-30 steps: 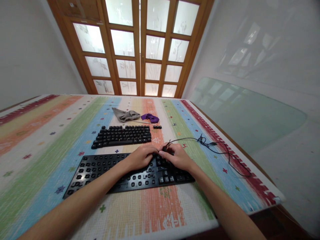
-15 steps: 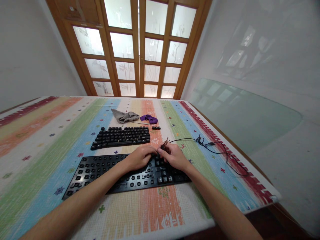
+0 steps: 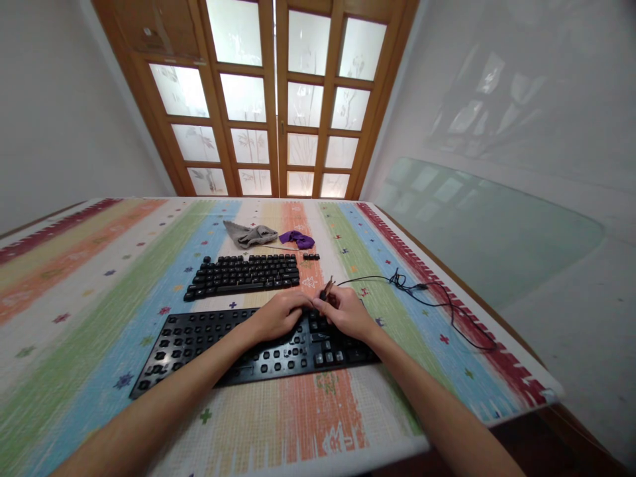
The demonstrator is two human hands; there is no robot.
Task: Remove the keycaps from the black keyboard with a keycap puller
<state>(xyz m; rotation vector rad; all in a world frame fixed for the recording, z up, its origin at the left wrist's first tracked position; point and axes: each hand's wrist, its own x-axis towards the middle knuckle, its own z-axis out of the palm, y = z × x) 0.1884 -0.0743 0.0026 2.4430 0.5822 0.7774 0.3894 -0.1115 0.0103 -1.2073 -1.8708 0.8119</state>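
The black keyboard base [image 3: 209, 338] lies on the table under both my hands, with most keycaps off its left and middle part, leaving the switches bare. My right hand [image 3: 350, 315] is closed over its right section, pinching a thin brown two-pronged tool [image 3: 328, 286] whose tips point up and away; a small black piece sits by the fingers. My left hand [image 3: 281, 315] rests on the base just to the left, fingers bent together and their tips meeting the right hand's. Whatever is between the left fingertips is hidden.
Removed black keycaps [image 3: 243, 273] stand in keyboard order behind the base, with a short row of keycaps [image 3: 311, 256] to their right. Farther back lie a grey cloth [image 3: 251, 235] and a purple cloth [image 3: 298, 239]. A black cable [image 3: 437, 301] runs right toward the table edge.
The view has shifted slightly, with the tabletop sitting a little lower in the picture. My hands stay together at the same spot on the keyboard base.
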